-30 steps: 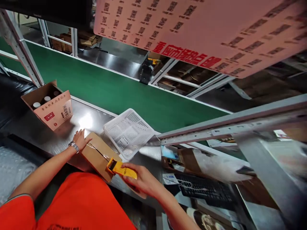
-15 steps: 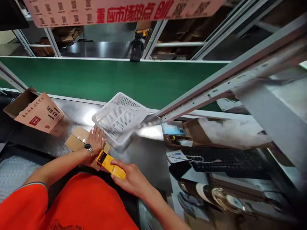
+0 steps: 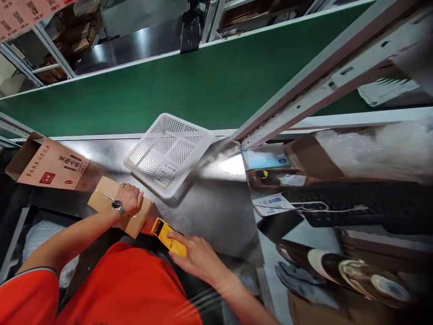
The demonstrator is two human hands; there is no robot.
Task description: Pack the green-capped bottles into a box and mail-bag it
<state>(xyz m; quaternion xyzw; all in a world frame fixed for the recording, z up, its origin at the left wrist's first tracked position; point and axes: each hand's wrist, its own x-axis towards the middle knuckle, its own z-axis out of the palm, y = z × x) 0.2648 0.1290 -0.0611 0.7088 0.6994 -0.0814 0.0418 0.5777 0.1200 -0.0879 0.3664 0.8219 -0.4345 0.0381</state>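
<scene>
Beneath our curled left hand (image 3: pixel 130 198) lies the box (image 3: pixel 138 220), long axis slanting toward our right hand (image 3: pixel 199 257), clasped around the yellow dispenser (image 3: pixel 170 239) just past the box's end.

On the metal table (image 3: pixel 218 212), free room is left between the basket (image 3: pixel 179 151) and the right hand (image 3: pixel 199 257). Forward, the passage is narrowed by the basket and the slanting post (image 3: pixel 324 85); leftward, it is blocked by the small carton (image 3: pixel 138 216), on which the left hand (image 3: pixel 129 198) is placed.
</scene>
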